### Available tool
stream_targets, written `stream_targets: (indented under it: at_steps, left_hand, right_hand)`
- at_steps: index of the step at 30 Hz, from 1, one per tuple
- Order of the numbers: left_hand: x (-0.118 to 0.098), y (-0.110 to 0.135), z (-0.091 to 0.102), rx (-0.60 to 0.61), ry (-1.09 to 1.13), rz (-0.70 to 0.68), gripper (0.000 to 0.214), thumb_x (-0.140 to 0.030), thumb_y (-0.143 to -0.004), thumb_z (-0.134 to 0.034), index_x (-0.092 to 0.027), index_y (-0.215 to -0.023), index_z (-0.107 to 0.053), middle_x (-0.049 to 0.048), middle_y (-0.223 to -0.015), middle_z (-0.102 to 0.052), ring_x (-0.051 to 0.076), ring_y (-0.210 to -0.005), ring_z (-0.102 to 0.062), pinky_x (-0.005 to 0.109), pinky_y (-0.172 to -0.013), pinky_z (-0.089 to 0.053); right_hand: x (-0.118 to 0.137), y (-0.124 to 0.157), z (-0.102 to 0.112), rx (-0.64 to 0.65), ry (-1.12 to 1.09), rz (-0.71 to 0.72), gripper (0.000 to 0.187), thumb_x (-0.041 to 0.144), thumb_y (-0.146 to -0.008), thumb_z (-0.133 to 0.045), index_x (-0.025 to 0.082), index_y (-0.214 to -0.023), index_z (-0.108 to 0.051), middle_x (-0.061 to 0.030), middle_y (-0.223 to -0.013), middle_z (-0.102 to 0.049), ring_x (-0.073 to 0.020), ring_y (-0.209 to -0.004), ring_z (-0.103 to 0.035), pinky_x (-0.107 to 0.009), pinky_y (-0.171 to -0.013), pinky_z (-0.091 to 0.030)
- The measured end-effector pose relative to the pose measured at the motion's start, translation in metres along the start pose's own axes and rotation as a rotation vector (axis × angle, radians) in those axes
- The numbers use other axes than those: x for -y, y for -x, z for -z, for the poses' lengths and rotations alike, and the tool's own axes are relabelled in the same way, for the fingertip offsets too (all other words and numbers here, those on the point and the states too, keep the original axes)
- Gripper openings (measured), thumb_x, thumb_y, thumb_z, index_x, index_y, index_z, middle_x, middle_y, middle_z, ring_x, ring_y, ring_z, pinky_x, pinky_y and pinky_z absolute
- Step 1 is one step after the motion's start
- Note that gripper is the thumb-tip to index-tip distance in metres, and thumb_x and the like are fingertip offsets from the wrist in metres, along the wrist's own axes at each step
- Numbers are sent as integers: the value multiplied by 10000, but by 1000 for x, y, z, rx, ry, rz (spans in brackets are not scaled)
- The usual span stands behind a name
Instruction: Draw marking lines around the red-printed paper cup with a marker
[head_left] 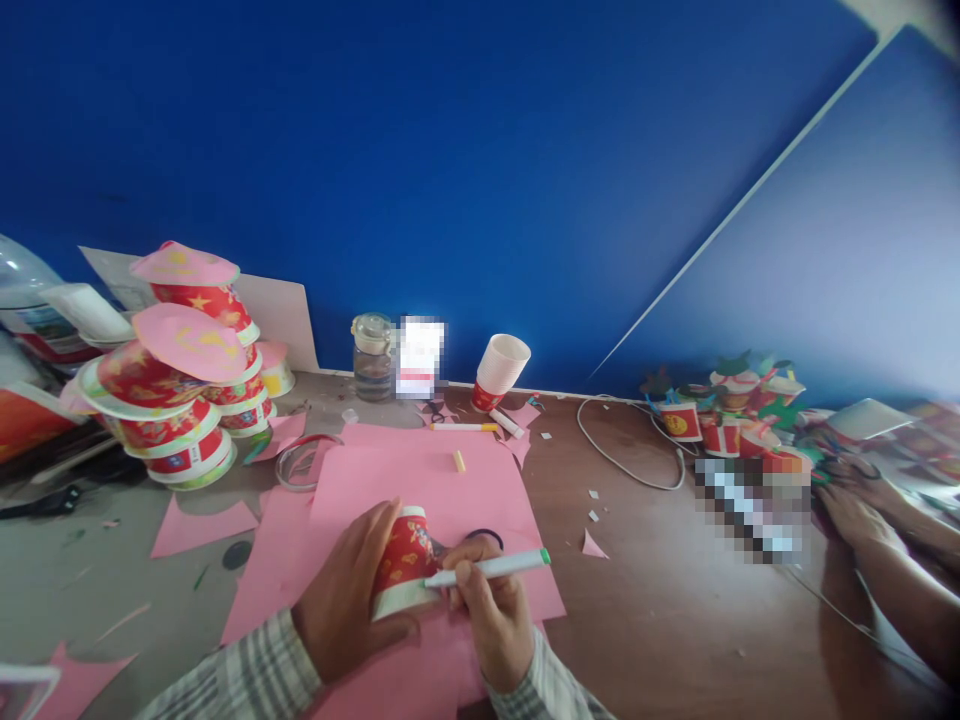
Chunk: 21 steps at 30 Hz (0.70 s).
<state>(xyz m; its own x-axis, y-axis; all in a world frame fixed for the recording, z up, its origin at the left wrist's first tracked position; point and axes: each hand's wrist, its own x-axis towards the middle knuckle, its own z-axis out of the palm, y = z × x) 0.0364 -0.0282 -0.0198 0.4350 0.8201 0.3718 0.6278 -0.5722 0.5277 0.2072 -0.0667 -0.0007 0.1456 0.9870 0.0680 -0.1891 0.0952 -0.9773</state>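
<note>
My left hand (352, 585) is closed around the left side of a red patterned paper cup (405, 555), which stands upside down, wide rim low. A white marker (495, 568) with a green end sits in my right hand (491, 610), its tip touching or very close to the cup's pale band. Both hands are over pink paper (420, 460) on the desk. Behind my right hand shows the dark handle of what looks like scissors (484, 537), partly hidden. A small yellow marker cap (459, 461) and a yellow marker (463, 427) lie farther back.
Decorated cup stacks with pink paper tops (184, 400) stand at left. A glass jar (373, 355) and stacked white cups (504, 362) are by the blue partition. A tape roll (296, 465) and pink scraps (202, 525) lie left. At right, another person's hands (855, 515) are near small decorated cups (724, 430).
</note>
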Motion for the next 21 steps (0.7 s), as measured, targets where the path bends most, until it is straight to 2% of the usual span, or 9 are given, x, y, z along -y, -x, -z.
stream_targets:
  at_steps: [7, 21]
  left_hand:
    - [-1, -1, 0, 2, 12, 5, 1076, -649, -429, -596, -235, -1237, -19, 97, -1212, -355, 301, -1083, -348, 452, -867, -369]
    - [0, 0, -1, 1, -1, -4, 1095, -630, -420, -621, -209, -1239, -31, 100, -1218, -348, 296, -1089, -340, 444, -878, -371]
  right_hand:
    - [0, -1, 0, -4, -3, -16, 224, 379, -721, -583, 172, -662, -647, 37, -419, -492, -117, -367, -418, -198, -374, -367]
    - [0, -3, -1, -15, 28, 48, 240, 374, -741, -557, 166, -652, -640, 32, -420, -496, -126, -369, -439, -205, -378, -386]
